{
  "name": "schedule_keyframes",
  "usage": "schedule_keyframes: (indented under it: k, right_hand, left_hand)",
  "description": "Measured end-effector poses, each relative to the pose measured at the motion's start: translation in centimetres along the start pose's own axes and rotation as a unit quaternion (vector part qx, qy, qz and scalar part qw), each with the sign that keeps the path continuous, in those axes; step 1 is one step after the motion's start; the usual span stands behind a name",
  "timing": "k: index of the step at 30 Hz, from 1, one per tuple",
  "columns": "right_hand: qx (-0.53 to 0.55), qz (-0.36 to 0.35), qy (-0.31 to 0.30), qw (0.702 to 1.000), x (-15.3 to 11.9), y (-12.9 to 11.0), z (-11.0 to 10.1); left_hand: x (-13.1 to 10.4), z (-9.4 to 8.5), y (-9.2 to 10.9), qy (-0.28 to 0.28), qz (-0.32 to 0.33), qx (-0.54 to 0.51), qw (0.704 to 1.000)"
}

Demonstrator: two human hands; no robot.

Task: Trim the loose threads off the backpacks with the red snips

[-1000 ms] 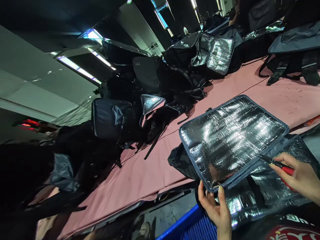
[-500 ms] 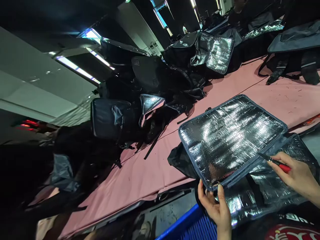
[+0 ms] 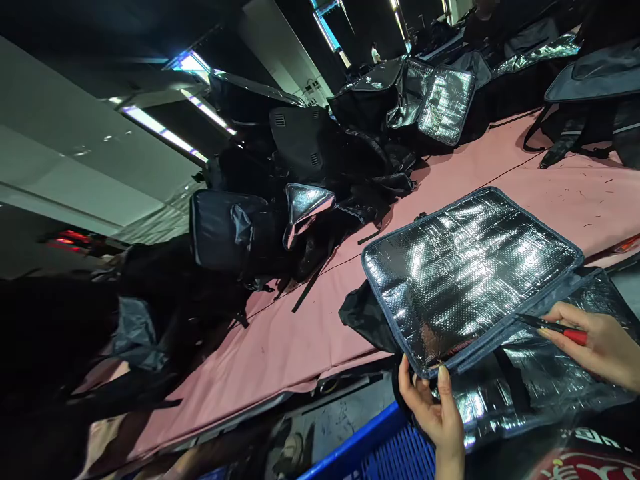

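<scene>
Right hand (image 3: 603, 343) cut off by frame edge; red tool (image 3: 555, 327) mostly hidden in grip.

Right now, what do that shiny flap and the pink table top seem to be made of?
The flap looks like quilted metallic foil lining, silvery and dimpled, glaring under the lights, bound with dark woven fabric tape. The table top seems a matte pink cloth or vinyl sheet; a seam line shows, but which is unclear.

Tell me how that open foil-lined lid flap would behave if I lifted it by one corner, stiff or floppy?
Probably fairly stiff: the flap lies flat while the left hand pinches only its corner. Likely light, being thin. Its shiny foil lining may be slippery; the fabric edge looks easier to grip.
</scene>
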State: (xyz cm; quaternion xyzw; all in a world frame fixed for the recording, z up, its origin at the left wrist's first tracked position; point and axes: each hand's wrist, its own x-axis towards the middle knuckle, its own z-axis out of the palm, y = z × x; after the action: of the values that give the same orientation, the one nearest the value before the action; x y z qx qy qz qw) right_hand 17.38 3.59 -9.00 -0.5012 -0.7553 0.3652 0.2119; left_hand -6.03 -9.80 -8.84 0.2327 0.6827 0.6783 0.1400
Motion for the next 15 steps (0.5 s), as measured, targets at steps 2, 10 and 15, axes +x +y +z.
schedule_keyframes:
  k: [2, 10, 15]
  right_hand:
    - [0.007, 0.005, -0.029, 1.0, 0.09, -0.16, 0.02]
    - [-0.025, 0.005, -0.01, 1.0, -0.2, -0.71, 0.31]
    - [-0.008, -0.027, 0.024, 0.999, -0.26, -0.9, 0.53]
  left_hand:
    - [-0.09, 0.09, 0.08, 0.01, -0.007, -0.004, 1.0]
    - [-0.04, -0.04, -0.13, 0.006, -0.007, 0.003, 1.0]
    - [0.15, -0.37, -0.34, -0.012, -0.001, 0.013, 1.0]
